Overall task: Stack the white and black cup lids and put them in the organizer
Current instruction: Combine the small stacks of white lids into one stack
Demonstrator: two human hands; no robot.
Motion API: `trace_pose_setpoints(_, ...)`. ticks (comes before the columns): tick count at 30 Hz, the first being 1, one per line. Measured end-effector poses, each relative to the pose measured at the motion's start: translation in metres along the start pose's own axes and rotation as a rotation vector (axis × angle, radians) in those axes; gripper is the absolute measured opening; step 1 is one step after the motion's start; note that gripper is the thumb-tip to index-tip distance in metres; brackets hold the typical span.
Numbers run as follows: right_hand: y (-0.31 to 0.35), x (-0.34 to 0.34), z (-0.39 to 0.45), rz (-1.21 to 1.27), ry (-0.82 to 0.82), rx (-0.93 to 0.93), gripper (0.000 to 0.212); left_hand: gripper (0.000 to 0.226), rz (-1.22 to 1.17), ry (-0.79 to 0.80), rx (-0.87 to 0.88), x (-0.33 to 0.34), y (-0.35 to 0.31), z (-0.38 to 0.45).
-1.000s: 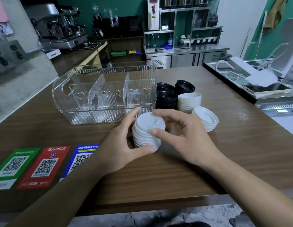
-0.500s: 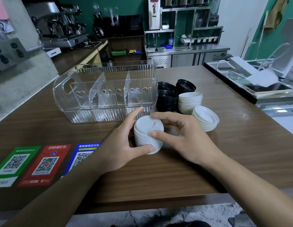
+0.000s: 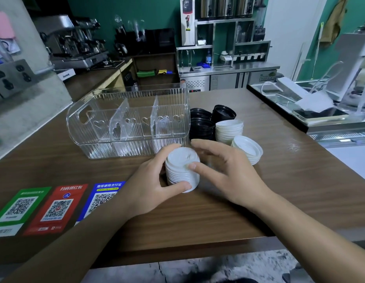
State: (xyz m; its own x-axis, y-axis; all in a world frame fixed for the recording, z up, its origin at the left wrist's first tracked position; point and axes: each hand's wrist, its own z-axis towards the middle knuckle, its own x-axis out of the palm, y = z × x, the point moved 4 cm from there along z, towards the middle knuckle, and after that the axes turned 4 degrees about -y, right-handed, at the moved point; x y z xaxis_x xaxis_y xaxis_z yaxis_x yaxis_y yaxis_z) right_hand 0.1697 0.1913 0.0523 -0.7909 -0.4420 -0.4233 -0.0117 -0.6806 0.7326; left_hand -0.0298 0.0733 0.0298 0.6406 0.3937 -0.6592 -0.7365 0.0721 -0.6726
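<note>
While the left hand [image 3: 151, 180] wraps thumb and fingers around a stack of white plastic cup lids [image 3: 182, 169] at frame centre, the right hand [image 3: 228, 172] pinches its top rim, just below the clear ribbed plastic organizer [image 3: 128, 121] on the brown wooden counter [image 3: 259, 201].

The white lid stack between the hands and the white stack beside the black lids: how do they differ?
The held white lid stack sits dome-up, gripped by the left hand and right hand. The upturned white stack sits hollow side up, untouched, against the black lid stacks. The held one is nearer the counter's front edge; the other sits further back, beside the organizer. Both are nested white lids on the counter.
</note>
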Motion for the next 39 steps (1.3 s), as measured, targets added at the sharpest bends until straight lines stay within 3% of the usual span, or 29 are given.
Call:
trace_pose_setpoints(4, -0.008, -0.025, -0.002, -0.2, -0.139, -0.071, 0.042, 0.09, 0.031, 0.001, -0.01, 0.005, -0.006, 0.009)
trace_pose_setpoints(9, -0.023, -0.052, 0.0, -0.412, -0.164, -0.229, 0.032, 0.083, 0.106, -0.013, 0.008, 0.021, -0.023, 0.025)
trace_pose_setpoints(17, -0.058, -0.087, -0.003, -0.577, -0.243, -0.101, 0.036, 0.088, 0.147, -0.021, 0.002, 0.044, -0.038, 0.048)
trace_pose_setpoints(22, -0.07, -0.085, -0.005, -0.618, -0.257, -0.075, 0.027, 0.103, 0.149, 0.004, -0.006, 0.046, -0.038, 0.057)
trace_pose_setpoints(27, -0.072, -0.083, -0.006, -0.626, -0.269, -0.132, 0.003, 0.096, 0.141, -0.011, 0.041, 0.052, -0.048, 0.071)
trace_pose_setpoints(39, -0.068, -0.084, -0.007, -0.55, -0.239, -0.014, 0.008, 0.087, -0.003, -0.096, 0.059, 0.067, -0.045, 0.066)
